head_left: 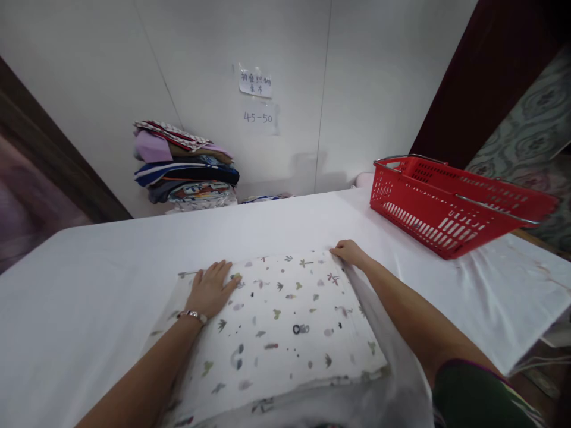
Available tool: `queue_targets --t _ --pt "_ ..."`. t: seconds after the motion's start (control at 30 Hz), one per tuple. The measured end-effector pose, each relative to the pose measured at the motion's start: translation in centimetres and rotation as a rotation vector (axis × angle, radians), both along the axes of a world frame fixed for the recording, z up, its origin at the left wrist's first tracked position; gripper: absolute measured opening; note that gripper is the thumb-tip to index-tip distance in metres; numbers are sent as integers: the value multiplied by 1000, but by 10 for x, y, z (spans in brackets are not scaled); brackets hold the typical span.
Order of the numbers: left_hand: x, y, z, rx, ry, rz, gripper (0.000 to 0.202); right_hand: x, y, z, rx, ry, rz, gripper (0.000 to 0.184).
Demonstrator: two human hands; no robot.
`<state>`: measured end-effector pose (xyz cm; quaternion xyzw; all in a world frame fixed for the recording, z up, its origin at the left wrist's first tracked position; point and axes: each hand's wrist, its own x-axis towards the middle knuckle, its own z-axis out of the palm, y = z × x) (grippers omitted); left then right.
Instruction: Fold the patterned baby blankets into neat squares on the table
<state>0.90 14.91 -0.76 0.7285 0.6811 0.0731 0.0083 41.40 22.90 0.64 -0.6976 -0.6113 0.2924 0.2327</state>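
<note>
A folded white cloth (pixel 285 321) printed with small leaves and dots lies flat on the white-covered table (pixel 89 285) in front of me. My left hand (pixel 210 290) rests flat on the cloth's far left part, fingers stretched out, a bracelet on the wrist. My right hand (pixel 348 251) is at the cloth's far right corner, fingers curled down onto the corner's edge; I cannot make out whether it pinches the fabric.
A red plastic basket (pixel 446 205) with metal handles stands at the table's right side. A stack of folded clothes (pixel 187 169) sits against the back wall at the left. Two paper notes (pixel 256 98) hang on the wall.
</note>
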Motion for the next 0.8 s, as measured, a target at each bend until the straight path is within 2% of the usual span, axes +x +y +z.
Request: queue_targets --t 0.2,0.37,0.5,0.57,0.8 --pt "-1 2 -1 -11 -9 1 63 11 -6 -4 3 102 -78 22" --pt "-2 2 -4 2 -1 3 63 15 -8 1 -19 356 -131 33" --pt "-1 2 -3 45 10 7 63 6 -11 0 -37 191 -49 43" --pt "-1 2 -2 50 12 15 63 2 -11 -4 0 116 2 41" --pt "1 1 0 13 -2 20 63 3 -6 -20 134 214 -58 27"
